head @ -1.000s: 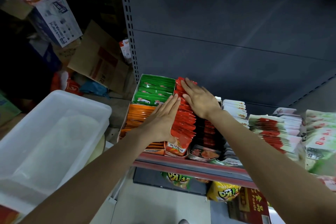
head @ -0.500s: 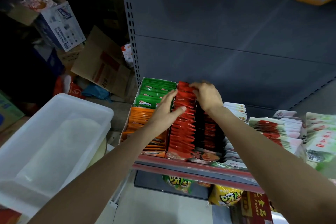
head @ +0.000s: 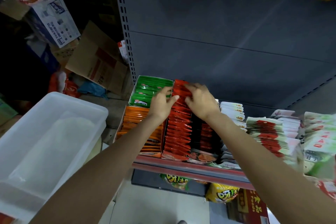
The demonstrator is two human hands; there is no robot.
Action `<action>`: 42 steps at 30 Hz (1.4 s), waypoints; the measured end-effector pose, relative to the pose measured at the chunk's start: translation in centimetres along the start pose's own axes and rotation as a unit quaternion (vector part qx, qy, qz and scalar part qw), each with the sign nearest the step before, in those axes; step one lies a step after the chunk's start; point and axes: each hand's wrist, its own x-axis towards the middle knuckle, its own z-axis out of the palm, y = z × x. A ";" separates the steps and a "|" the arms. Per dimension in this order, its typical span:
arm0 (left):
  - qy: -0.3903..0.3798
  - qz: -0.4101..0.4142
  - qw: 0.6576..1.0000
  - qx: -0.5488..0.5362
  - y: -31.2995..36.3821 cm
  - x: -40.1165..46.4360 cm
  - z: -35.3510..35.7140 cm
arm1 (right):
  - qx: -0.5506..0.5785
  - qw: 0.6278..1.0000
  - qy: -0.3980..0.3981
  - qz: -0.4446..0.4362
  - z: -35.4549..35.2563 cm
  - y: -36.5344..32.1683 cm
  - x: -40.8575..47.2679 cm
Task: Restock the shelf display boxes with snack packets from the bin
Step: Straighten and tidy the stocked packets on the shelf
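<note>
A person's two hands met at the far end of a row of red snack packets [head: 179, 125] standing in a display box on a shop shelf [head: 189, 167]. The left hand [head: 161, 104] had fingers mostly straight, thumb and fingertips touching the red packets' left edge, w/ the palm over the seam beside the green packets [head: 145, 92]. The right hand [head: 201, 101], just beside it & nearly touching, had fingers curled onto the tops of the rearmost red packets; motion blur made it unclear whether it actually pinched one. Orange packets [head: 138, 123] sat in a box under & near-side of the left wrist. Dark packets [head: 205, 132] lay under the right wrist, w/ white & green-and-red packs [head: 263, 129] further to the right of that hand. The clear plastic bin [head: 52, 140] stood well to the left of the left forearm, nearer the camera. Cardboard boxes [head: 96, 65] were piled beyond the bin, left of both hands. Yellow bags [head: 223, 193] showed on the lower shelf, beneath the forearms.
</note>
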 end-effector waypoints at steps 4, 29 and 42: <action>-0.041 0.072 0.997 -0.002 -1.0 -3.8 -1.8 | -0.117 0.990 -0.064 -0.055 0.7 0.7 -2.2; -0.248 0.099 0.959 0.096 -1.6 -6.6 -1.5 | 0.106 0.965 -0.238 0.031 -0.2 -1.9 -8.9; -0.193 0.135 0.882 0.408 0.2 -6.4 -1.4 | -0.049 0.993 -0.110 0.009 1.2 -2.7 -8.3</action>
